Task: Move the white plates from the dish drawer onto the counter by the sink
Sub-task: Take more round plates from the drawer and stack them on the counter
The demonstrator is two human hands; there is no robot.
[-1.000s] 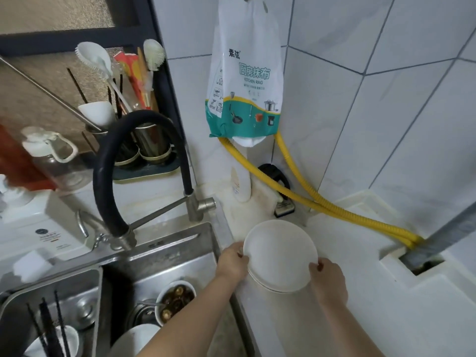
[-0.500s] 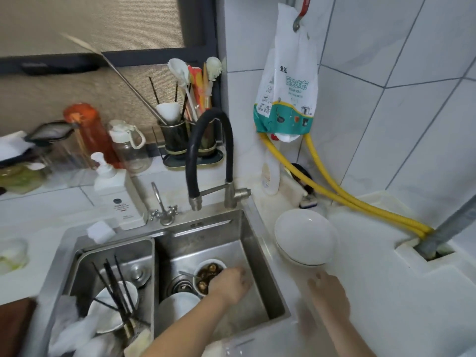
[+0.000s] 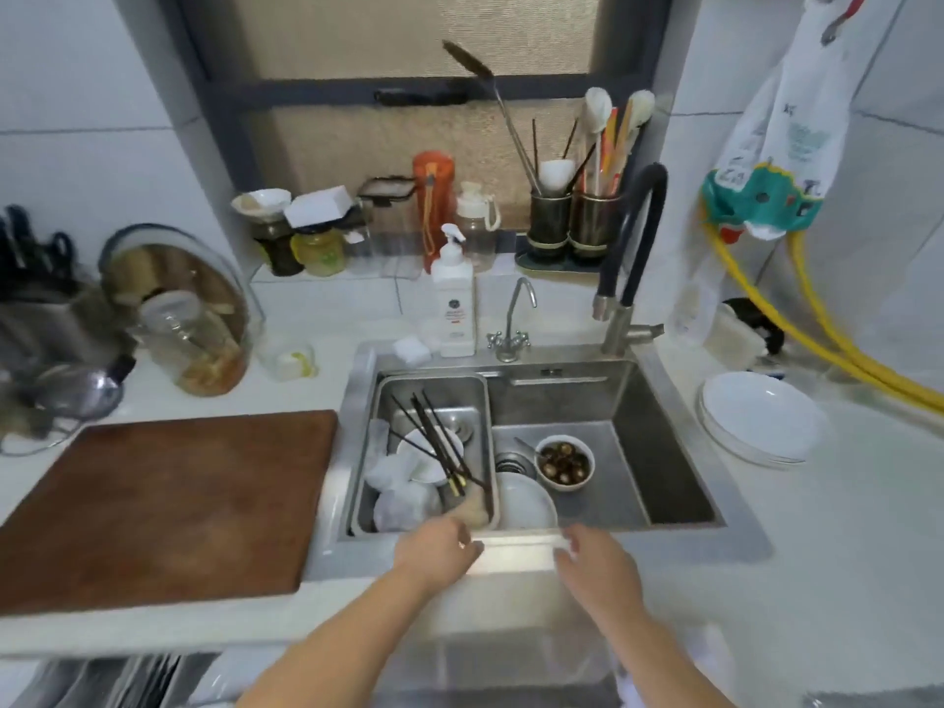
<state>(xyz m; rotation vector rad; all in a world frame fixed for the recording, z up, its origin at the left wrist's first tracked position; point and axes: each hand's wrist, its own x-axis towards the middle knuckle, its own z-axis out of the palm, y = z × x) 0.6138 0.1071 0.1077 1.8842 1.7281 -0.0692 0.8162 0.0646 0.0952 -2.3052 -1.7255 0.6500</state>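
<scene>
A small stack of white plates (image 3: 761,419) lies on the white counter (image 3: 843,503) to the right of the sink (image 3: 664,477), with no hand near it. My left hand (image 3: 437,551) and my right hand (image 3: 595,557) hover over the sink's front rim, both empty, fingers loosely curled. The open dish drawer (image 3: 117,682) shows at the bottom left under the counter edge, with upright plates blurred inside it.
The sink holds a bowl of dark food (image 3: 564,462), a white bowl (image 3: 523,503) and a basket with chopsticks (image 3: 434,447). A brown cutting board (image 3: 158,503) lies on the left. A black faucet (image 3: 628,258), a soap bottle (image 3: 453,304) and yellow hoses (image 3: 817,329) stand behind.
Both hands let go of the plate stack on the counter and drew back left to the sink's front rim. The view swung left and down.
</scene>
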